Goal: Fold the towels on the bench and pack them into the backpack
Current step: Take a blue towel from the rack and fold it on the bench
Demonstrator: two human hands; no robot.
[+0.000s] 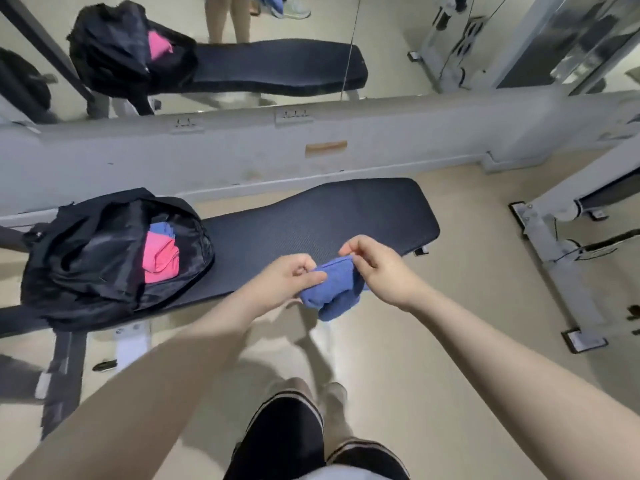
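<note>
L hand (290, 276) + R hand (375, 268) both pinch blue towel (334, 289), bunched, held over bench (329, 216) near edge. Backpack (104, 258) open at bench's left end; pink towel (160, 256) inside.

The backpack (104, 258) takes up the left end of the counter (311, 223), its mouth gaping upward with a pink towel (161, 256) and a blue one (162, 228) partly filling it; room shows in the opening around them. From the backpack to the counter's right end the pad is bare. A low wall (242, 157) runs close behind. A machine frame (568, 237) stands on the floor to the right, well apart.
</note>
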